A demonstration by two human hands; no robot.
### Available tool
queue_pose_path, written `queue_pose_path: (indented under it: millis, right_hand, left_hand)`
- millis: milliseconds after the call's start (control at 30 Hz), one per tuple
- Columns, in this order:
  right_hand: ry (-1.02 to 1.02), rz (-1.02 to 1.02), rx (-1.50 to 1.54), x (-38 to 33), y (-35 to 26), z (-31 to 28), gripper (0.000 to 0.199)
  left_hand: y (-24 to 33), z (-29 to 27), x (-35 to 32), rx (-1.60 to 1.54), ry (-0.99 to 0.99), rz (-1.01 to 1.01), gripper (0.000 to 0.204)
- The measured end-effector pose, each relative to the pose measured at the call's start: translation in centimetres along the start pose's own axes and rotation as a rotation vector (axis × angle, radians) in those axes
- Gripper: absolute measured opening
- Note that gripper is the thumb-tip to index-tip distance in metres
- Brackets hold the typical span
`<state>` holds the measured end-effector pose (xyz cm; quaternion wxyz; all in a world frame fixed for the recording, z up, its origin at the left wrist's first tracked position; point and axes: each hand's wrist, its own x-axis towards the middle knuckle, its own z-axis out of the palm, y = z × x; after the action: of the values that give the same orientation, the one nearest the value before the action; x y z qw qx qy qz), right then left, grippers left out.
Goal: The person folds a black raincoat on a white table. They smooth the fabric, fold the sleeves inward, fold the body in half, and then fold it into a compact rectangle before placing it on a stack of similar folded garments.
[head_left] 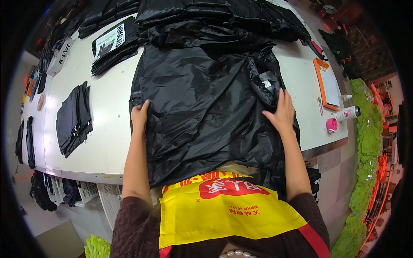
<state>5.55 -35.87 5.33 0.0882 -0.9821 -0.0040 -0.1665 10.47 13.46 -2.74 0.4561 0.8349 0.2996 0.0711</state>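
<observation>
A large, shiny black nylon garment (198,99) lies spread over the table in front of me, its near end hanging over the edge by my apron. My left hand (140,115) is closed on its left side, thumb on top and fingers curled out of sight. On the opposite side, my right hand (282,112) rests with thumb and fingers apart, touching the cloth. Just beyond those fingers, a bunched opening (263,81) in the fabric shows a small pale patch inside. Which part of the garment this opening belongs to, I cannot tell.
Black garments (185,12) are heaped along the far side of the white table (107,90). Folded black pieces (75,118) and a bagged stack (112,48) lie to the left. An orange box (322,81), a bottle (347,113) and a pink cup (331,125) stand right. Green cloth (365,142) is piled beyond.
</observation>
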Motion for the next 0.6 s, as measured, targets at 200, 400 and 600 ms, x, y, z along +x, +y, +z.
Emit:
queue_pose_path:
  millis: [200,400,600]
  right_hand:
    - [0.343,0.715,0.679,7.4,13.8,5.0,0.049]
    - [0.012,1.087,0.698,4.6,25.0,7.5,0.07]
    - [-0.255,0.711,0.183,-0.8,12.7,1.6,0.07]
  left_hand:
    - [-1.1,-5.7,7.7,0.039,0.378,0.319,0.033]
    - [-6.0,-5.8,8.8,0.319,0.21,0.123,0.046]
    - [-6.9,-11.2,0.0,0.061,-0.017,-0.29,0.067]
